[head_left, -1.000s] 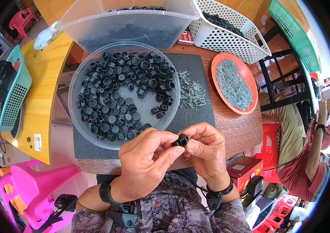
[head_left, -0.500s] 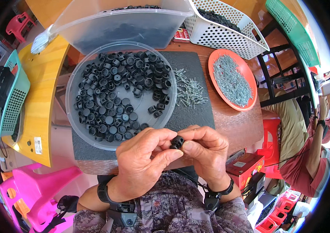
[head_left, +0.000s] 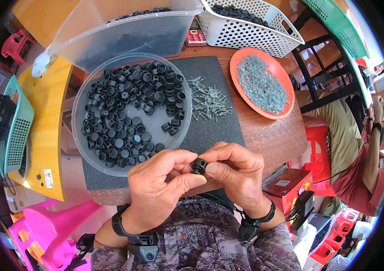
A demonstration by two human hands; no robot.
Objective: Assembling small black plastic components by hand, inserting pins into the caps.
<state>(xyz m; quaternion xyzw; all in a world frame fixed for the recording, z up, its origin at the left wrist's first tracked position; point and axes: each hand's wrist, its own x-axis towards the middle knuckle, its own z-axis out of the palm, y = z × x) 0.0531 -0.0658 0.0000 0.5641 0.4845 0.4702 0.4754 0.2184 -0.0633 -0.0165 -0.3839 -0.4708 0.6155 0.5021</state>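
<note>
A small round black plastic part point(head_left: 198, 166) with openings in its side is between my two hands, just past the table's near edge. My right hand point(head_left: 233, 174) pinches it between thumb and forefinger. My left hand point(head_left: 162, 177) meets it from the other side, fingers curled, forefinger tip at the part and thumb tip close below. Whether the left fingers hold anything else is hidden. Beyond my left hand, a clear round tub point(head_left: 77, 131) holds many similar black parts point(head_left: 124, 97). Loose silver screws point(head_left: 210, 101) lie in a heap on the dark mat point(head_left: 221, 77).
An orange plate point(head_left: 286, 77) full of screws sits on the right of the table. A clear bin point(head_left: 133, 36) and a white perforated basket point(head_left: 250, 38) stand at the back. A pink chair point(head_left: 47, 226) is at lower left; a seated person point(head_left: 354, 167) is at right.
The black part has turned between my fingers, and its side openings now show more. My head view has shifted slightly; both hands stay together around the part.
</note>
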